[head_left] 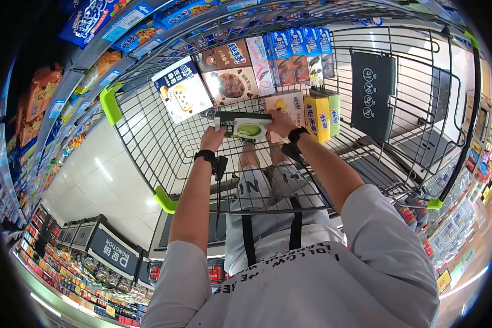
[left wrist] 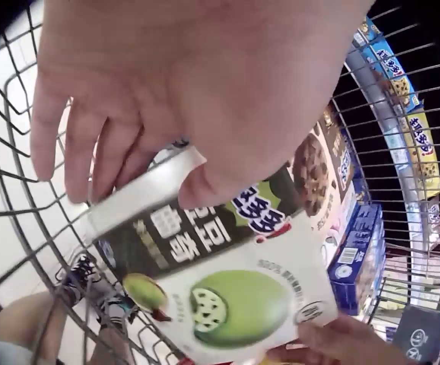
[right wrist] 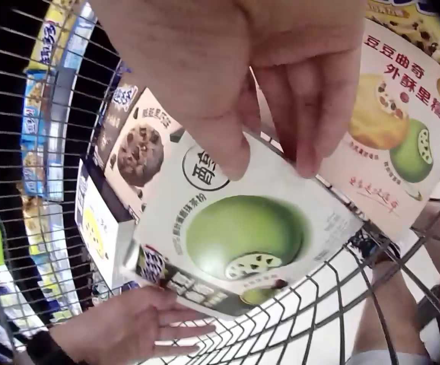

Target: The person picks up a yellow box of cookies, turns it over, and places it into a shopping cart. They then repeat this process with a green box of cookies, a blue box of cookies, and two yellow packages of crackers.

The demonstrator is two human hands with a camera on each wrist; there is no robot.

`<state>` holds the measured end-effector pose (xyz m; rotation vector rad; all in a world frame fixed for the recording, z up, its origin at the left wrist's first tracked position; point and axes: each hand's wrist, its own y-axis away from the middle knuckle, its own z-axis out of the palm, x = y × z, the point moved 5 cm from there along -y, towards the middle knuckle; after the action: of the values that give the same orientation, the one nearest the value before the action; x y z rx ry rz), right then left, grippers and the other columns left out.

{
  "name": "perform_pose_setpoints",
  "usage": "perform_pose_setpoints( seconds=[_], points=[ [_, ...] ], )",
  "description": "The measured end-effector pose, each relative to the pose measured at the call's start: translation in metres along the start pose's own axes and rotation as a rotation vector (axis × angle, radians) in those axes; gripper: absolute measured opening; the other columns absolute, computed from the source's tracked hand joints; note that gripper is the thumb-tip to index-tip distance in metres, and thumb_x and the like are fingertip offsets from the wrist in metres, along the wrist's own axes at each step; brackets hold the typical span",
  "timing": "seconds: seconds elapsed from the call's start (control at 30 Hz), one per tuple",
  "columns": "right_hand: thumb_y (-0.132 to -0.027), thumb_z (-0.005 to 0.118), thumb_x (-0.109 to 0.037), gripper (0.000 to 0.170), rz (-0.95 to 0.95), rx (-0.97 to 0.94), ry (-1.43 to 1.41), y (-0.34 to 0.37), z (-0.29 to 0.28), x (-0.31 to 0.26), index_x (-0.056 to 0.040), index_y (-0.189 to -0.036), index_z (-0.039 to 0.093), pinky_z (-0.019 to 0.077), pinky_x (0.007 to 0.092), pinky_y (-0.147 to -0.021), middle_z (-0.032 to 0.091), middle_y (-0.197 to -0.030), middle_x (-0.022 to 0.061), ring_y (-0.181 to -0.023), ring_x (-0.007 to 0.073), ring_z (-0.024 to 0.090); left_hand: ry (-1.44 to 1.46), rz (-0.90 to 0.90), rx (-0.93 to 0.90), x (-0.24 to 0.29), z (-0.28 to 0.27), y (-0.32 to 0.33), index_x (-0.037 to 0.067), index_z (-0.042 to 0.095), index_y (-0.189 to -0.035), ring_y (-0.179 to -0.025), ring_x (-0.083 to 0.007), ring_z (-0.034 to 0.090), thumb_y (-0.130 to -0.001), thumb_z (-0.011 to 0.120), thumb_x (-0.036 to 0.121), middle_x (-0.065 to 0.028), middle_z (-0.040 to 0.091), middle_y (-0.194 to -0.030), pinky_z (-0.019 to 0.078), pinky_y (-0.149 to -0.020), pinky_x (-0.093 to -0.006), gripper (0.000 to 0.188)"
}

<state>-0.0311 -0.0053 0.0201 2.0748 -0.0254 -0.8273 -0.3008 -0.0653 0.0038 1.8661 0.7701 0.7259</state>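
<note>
Both hands hold a white and dark box with a green round picture [head_left: 250,130] [left wrist: 239,304] [right wrist: 243,228] over the cart's basket. The left hand [head_left: 212,138] [left wrist: 182,91] [right wrist: 128,325] grips one end, its thumb on the front and its fingers around the edge. At the other end, the right hand [head_left: 280,123] [right wrist: 265,68] [left wrist: 357,342] pinches the edge between thumb and fingers. Beside it lies a box with a yellow cookie [head_left: 179,94]; a brown cookie box [head_left: 232,85] is just beyond. A cream box [head_left: 287,104] stands near the right hand.
The wire cart [head_left: 147,164] has green corners. Blue packs [head_left: 298,44], a pink box [head_left: 261,63], a yellow box [head_left: 318,117] and a green box [head_left: 334,115] stand inside it. A black panel [head_left: 370,95] is at the right. Shelves of packaged snacks [head_left: 139,37] run along the left.
</note>
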Motion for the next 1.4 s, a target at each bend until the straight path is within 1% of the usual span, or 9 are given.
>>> perform_pose_setpoints(
  seconds=[0.2, 0.3, 0.4, 0.47, 0.53, 0.63, 0.8, 0.9, 1.4],
  points=[
    [-0.078, 0.065, -0.027, 0.032, 0.233, 0.057, -0.398, -0.002, -0.002, -0.001, -0.0028, -0.098, 0.062, 0.0506, 0.0382, -0.079, 0.068, -0.089, 0.0168, -0.087, 0.0318, 0.065, 0.322, -0.245, -0.371, -0.030, 0.024, 0.009, 0.014, 0.048, -0.127, -0.104, -0.0198, 0.056, -0.082, 0.060, 0.043, -0.0051, 0.054, -0.121, 0.0427, -0.084, -0.0397, 0.055],
    [-0.083, 0.048, -0.029, 0.030, -0.312, -0.065, 0.119, -0.017, 0.047, 0.021, -0.0051, -0.092, 0.064, 0.0482, 0.0456, -0.080, 0.065, -0.092, 0.0219, -0.090, 0.0396, 0.061, 0.385, -0.187, -0.317, -0.024, 0.028, -0.001, 0.016, 0.050, -0.125, -0.104, -0.0194, 0.056, -0.082, 0.060, 0.043, -0.0040, 0.056, -0.119, 0.0430, -0.083, -0.0394, 0.052],
    [-0.084, 0.048, -0.029, 0.030, -0.161, -0.166, 0.115, 0.040, -0.015, -0.018, -0.0049, -0.093, 0.063, 0.0474, 0.0461, -0.081, 0.065, -0.092, 0.0192, -0.090, 0.0376, 0.061, 0.266, -0.109, -0.353, -0.008, 0.004, 0.012, 0.016, 0.053, -0.120, -0.100, -0.0190, 0.058, -0.083, 0.059, 0.044, -0.0025, 0.057, -0.115, 0.0437, -0.082, -0.0404, 0.048],
    [-0.084, 0.054, -0.036, 0.034, -0.562, -0.128, 0.141, 0.064, -0.036, 0.009, -0.0064, -0.097, 0.062, 0.0482, 0.0451, -0.079, 0.064, -0.096, 0.0159, -0.089, 0.0349, 0.061, 0.380, -0.170, -0.244, 0.013, -0.038, 0.032, 0.016, 0.056, -0.116, -0.097, -0.0199, 0.058, -0.082, 0.058, 0.047, -0.0007, 0.057, -0.116, 0.0447, -0.079, -0.0410, 0.046],
    [-0.085, 0.058, -0.050, 0.049, -0.131, -0.387, 0.149, 0.103, -0.050, 0.041, -0.0078, -0.109, 0.059, 0.0472, 0.0399, -0.085, 0.064, -0.106, 0.0119, -0.099, 0.0312, 0.059, 0.369, -0.010, -0.164, 0.033, -0.091, 0.070, 0.012, 0.061, -0.108, -0.092, -0.0198, 0.060, -0.083, 0.058, 0.047, -0.0025, 0.061, -0.110, 0.0464, -0.076, -0.0369, 0.043],
    [-0.073, 0.057, -0.072, 0.088, -0.128, -0.463, 0.383, 0.230, -0.086, 0.019, -0.0124, -0.137, 0.045, 0.0385, 0.0429, -0.101, 0.051, -0.133, 0.0192, -0.117, 0.0366, 0.052, -0.218, 0.524, 0.042, 0.045, -0.134, 0.124, 0.008, 0.066, -0.094, -0.088, -0.0254, 0.061, -0.086, 0.056, 0.042, -0.0105, 0.064, -0.094, 0.0477, -0.075, -0.0355, 0.037],
    [-0.079, 0.061, -0.046, 0.057, -0.261, -0.109, 0.514, 0.331, -0.108, -0.024, -0.0193, -0.128, 0.053, 0.0455, 0.0465, -0.090, 0.063, -0.114, 0.0148, -0.108, 0.0326, 0.058, 0.074, 0.541, -0.580, -0.009, -0.068, 0.237, 0.009, 0.056, -0.126, -0.121, -0.0289, 0.050, -0.088, 0.049, 0.056, -0.0111, 0.055, -0.130, 0.0383, -0.103, -0.0367, 0.061],
    [-0.085, 0.053, -0.023, 0.036, -0.040, 0.083, 0.691, 0.311, -0.106, -0.019, -0.0296, -0.119, 0.059, 0.0511, 0.0439, -0.077, 0.068, -0.096, 0.0056, -0.091, 0.0283, 0.066, -0.455, 0.739, -0.226, -0.033, -0.036, 0.242, 0.015, 0.051, -0.133, -0.128, -0.0297, 0.045, -0.087, 0.043, 0.066, -0.0086, 0.050, -0.137, 0.0338, -0.107, -0.0389, 0.069],
    [-0.081, 0.059, -0.032, 0.026, -0.300, -0.089, 0.573, 0.307, -0.076, -0.025, -0.0264, -0.105, 0.067, 0.0518, 0.0409, -0.080, 0.069, -0.096, 0.0069, -0.092, 0.0260, 0.065, -0.464, 0.412, -0.245, -0.108, -0.022, 0.224, 0.018, 0.052, -0.133, -0.129, -0.0297, 0.043, -0.088, 0.040, 0.065, -0.0054, 0.049, -0.139, 0.0312, -0.109, -0.0380, 0.066]
  ],
)
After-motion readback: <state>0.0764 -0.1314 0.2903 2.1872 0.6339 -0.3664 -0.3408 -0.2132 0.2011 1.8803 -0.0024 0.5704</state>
